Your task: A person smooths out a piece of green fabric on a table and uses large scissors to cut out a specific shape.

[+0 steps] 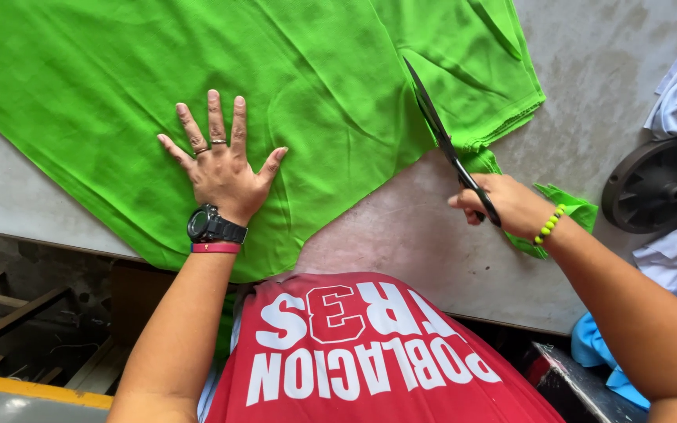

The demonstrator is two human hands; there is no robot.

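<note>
Green fabric (331,117) lies spread over the grey desk (605,70), one edge hanging off the near side. The left hand (221,168) presses flat on it, fingers (215,117) spread wide and grasping nothing. The right hand (503,205) is clenched around the handles of black scissors (444,141), whose blades are at the cloth's edge. A dark round wheel (656,184) sits at the right.

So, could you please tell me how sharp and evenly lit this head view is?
In the head view, light is soft and even on the green fabric, with no glare; the left hand and the right hand holding the scissors are sharp; the wide lens bends the table edges; under the table is dark.
</note>
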